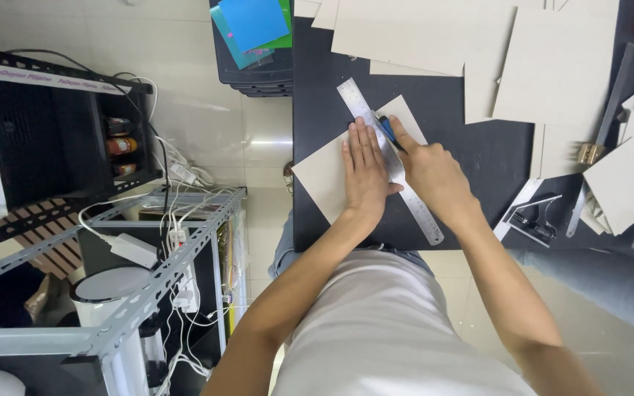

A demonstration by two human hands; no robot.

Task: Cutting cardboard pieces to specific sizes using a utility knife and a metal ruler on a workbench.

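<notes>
**Pressing a Ruler Onto a Card Sheet, Cutter Alongside**

Lying flat on the black table (478,147), a pale grey card sheet (324,176) is sitting directly under the person's left hand (365,172), turned so its corners are pointing like a diamond. A steel ruler (414,213) is running diagonally across the sheet, from the upper left down toward the table's near edge. The left hand is spreading open, palm down, fingers straight and close together, pressing on both the sheet and the ruler's left edge; it is gripping nothing. The right hand (434,172) is sitting just beside the ruler on its right side, curled closed around a blue-handled cutter (388,132), with the index finger stretching along the tool toward the ruler's edge. Both forearms are reaching forward from the torso and converging on the sheet. More grey card pieces (552,66) are lying across the far and right parts of the table, well apart from the hands.
</notes>
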